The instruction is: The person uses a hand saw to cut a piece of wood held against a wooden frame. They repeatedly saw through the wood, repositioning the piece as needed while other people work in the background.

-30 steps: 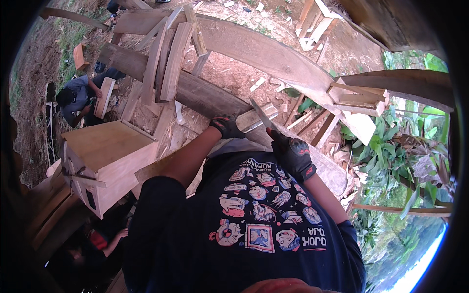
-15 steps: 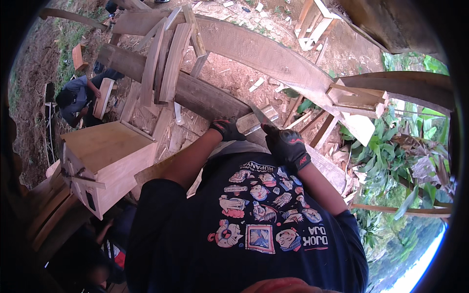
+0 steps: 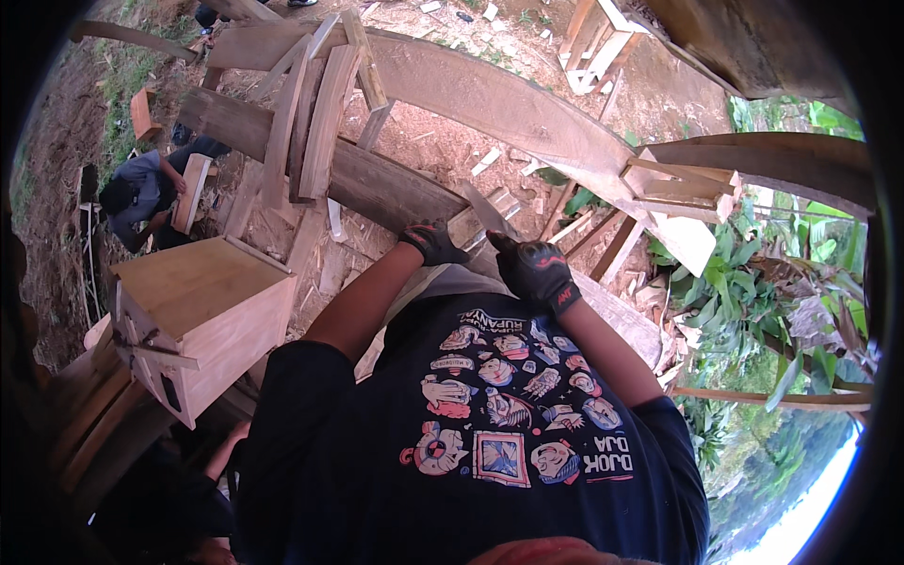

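My right hand point(image 3: 537, 273), in a black and red work glove, is closed on what looks like a handsaw point(image 3: 490, 211). The blade points away and to the left; its teeth are too small to make out, and the handle is hidden in my fist. Under the blade is a short pale wooden piece point(image 3: 465, 228), resting by the end of a dark plank point(image 3: 377, 193). My left hand point(image 3: 433, 244), gloved alike, is closed over the near left end of that piece, its fingertips partly hidden.
A pale wooden box point(image 3: 202, 292) stands at the left. Curved boards point(image 3: 330, 122) lean across the dark plank. Beyond runs a long beam point(image 3: 490, 89) with a small wooden frame point(image 3: 683, 188) at its right end. Another person point(image 3: 141, 198) holds a board at far left. Offcuts litter the ground.
My right hand and the saw have shifted slightly left, and more of the blade shows over the wooden piece. My left hand stays on the wood. The whole view has shifted a little.
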`<state>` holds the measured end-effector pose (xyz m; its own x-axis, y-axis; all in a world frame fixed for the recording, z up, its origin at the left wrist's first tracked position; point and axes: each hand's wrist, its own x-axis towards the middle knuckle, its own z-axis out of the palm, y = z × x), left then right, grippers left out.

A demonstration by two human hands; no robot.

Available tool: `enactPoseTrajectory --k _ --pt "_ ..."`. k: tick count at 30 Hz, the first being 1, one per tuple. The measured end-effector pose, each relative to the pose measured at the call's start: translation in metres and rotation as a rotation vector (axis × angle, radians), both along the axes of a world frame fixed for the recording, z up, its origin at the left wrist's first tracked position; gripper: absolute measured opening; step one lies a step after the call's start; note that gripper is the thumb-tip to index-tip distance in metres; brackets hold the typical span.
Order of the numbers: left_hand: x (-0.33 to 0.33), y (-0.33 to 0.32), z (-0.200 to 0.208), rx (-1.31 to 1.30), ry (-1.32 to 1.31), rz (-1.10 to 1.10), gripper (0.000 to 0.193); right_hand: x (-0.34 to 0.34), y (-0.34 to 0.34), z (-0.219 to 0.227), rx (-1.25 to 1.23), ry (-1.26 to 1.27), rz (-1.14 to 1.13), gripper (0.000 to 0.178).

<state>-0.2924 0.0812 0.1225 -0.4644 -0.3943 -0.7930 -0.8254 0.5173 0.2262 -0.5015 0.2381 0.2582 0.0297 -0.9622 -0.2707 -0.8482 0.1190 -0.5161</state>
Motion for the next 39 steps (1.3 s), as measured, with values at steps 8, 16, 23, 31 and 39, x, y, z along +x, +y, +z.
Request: enactPoseTrajectory --k 8,16,23,31,39 --pt "-0.004 -0.003 0.024 0.015 0.001 -0.038 0.101 0.009 0.007 -0.009 -0.022 0.006 0.071 0.049" --pt "-0.021 -0.016 0.033 0.170 -0.073 0.025 0.099 0.028 -0.023 -0.066 -0.096 0.008 0.075 0.033" --pt "-0.022 0.026 0.039 0.161 -0.036 -0.072 0.097 0.014 0.002 -0.003 0.223 -0.019 -0.019 0.056" --pt "-0.009 0.029 0.003 0.174 0.089 -0.002 0.101 -0.016 0.025 -0.029 0.117 0.050 0.025 0.053" --pt "-0.015 0.028 0.022 0.178 0.075 0.051 0.104 -0.060 0.073 -0.086 -0.405 0.106 -0.529 0.023"
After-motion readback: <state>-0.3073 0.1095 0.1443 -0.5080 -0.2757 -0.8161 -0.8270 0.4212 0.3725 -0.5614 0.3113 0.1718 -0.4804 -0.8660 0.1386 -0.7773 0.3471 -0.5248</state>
